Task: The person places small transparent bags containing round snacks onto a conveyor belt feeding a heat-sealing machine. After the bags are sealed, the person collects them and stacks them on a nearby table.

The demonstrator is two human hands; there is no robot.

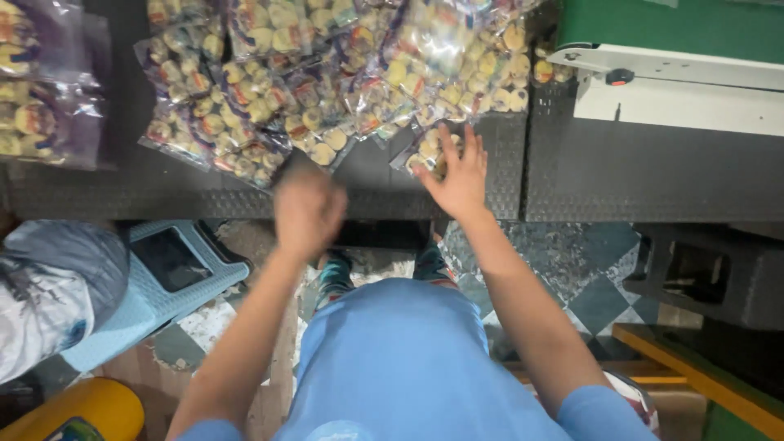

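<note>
1. Clear bags of small round pieces are lying at the upper left of the frame, on the dark desk.
2. A pale blue stool is standing at lower left.
3. The left hand is hanging blurred at centre, just below the bag pile; whether it is gripping anything I cannot tell.
4. The right hand is pressing, fingers spread wide, on a small bag.
5. A white and green machine is sitting at upper right.

Snack bags crowding dark table
</note>
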